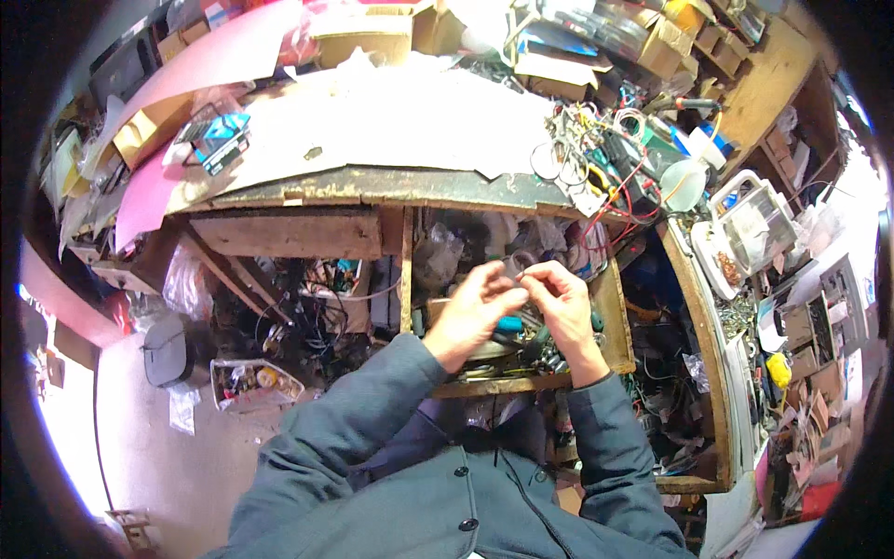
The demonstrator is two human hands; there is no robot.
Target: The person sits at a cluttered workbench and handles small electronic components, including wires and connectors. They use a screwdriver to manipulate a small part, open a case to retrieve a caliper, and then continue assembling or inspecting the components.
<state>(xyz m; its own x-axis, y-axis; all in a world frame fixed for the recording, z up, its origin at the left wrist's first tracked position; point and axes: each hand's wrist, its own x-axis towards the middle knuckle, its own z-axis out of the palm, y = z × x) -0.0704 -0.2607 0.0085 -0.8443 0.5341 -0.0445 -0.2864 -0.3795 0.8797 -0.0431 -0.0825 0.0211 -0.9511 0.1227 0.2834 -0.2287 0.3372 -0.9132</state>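
Note:
Both hands meet above an open wooden drawer full of tools and parts. My left hand has its fingers bent toward the thumb, close to the right fingertips. With thumb and forefinger pinched together, my right hand holds something very small and dark that I cannot make out. Whatever lies between the left fingers is too small to name. Beneath the hands a teal object shows among the drawer's contents. Clear plastic bags fill the drawer's far left part.
A workbench with a white sheet spans the back. Tangled wires and a multimeter with red leads lie at its right. A clear plastic case stands farther right. On the floor at left are a black bin and a box of parts.

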